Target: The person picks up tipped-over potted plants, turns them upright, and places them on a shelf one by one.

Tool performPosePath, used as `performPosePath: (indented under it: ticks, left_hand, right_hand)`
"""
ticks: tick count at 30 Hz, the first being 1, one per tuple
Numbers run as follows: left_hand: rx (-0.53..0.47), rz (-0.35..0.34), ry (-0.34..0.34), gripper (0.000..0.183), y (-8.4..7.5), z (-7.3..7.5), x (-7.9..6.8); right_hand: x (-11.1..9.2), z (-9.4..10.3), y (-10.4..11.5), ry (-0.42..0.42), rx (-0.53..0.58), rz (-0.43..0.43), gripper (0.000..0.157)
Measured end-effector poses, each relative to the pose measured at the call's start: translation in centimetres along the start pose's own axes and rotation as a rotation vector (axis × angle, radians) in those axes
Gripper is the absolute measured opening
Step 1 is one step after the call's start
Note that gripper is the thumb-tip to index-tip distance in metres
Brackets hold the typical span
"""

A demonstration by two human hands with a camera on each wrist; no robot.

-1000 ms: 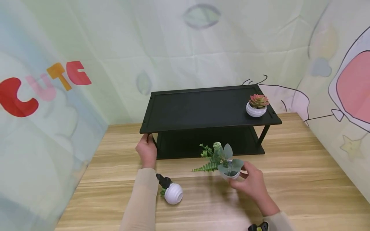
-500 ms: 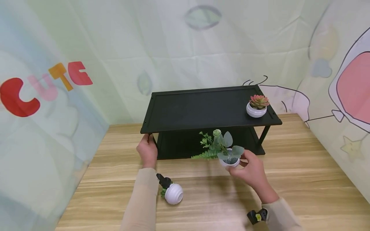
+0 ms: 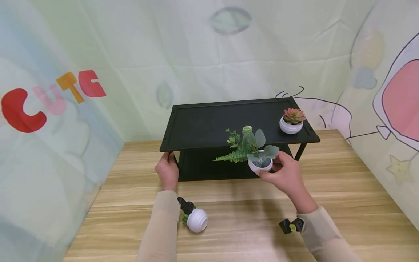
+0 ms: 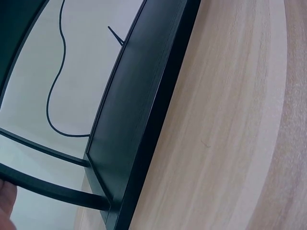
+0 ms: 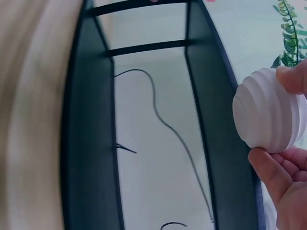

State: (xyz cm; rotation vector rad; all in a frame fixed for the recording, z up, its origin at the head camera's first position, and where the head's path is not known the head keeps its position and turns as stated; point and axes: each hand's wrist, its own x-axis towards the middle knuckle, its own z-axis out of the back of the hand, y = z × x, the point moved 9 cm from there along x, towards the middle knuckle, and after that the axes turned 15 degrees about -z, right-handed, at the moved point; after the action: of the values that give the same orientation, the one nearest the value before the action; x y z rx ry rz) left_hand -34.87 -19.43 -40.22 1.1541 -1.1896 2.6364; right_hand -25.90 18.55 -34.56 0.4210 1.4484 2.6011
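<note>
My right hand (image 3: 284, 174) pinches a small white ribbed pot with an artificial green plant (image 3: 260, 165) by its side. The pot is raised in front of the upper board of the black two-tier shelf (image 3: 209, 125), and its leaves overlap the board's front edge. In the right wrist view, thumb and fingers hold the tilted white pot (image 5: 264, 112). At the shelf's front left corner, my left hand (image 3: 167, 171) grips the post under the upper board. The left wrist view shows only its fingertips (image 4: 5, 201) at that post; the rest is out of frame.
A white pot with a pink-tipped succulent (image 3: 291, 122) stands on the upper board's right end. Another white pot (image 3: 197, 220) lies on its side on the wooden table (image 3: 235, 233), beside my left forearm. Printed cloth (image 3: 203, 54) hangs behind the shelf.
My right hand has lifted the green potted plant up and away from me, from over the table to the upper board's front edge. My left hand stays at the corner post.
</note>
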Motion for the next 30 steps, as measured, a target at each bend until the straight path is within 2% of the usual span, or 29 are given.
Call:
performPosePath:
  ticks: [6, 12, 18, 30]
  left_hand:
    - [-0.003, 0.014, 0.02, 0.018, 0.0, 0.0, -0.1]
    - [-0.006, 0.021, 0.02, 0.017, 0.0, 0.1, 0.0]
    - [-0.005, 0.019, 0.02, 0.018, -0.1, 0.1, 0.1]
    - [0.004, -0.007, 0.016, 0.018, 0.0, 0.1, 0.0]
  right_hand:
    - [1.2, 0.5, 1.4, -0.034, -0.025, 0.0, 0.04]
    - [2.6, 0.7, 2.4, -0.017, -0.01, -0.013, 0.038]
    - [3.9, 1.1, 3.6, -0.052, -0.064, 0.012, 0.034]
    - [6.6, 1.1, 4.8, -0.053, -0.074, 0.004, 0.04]
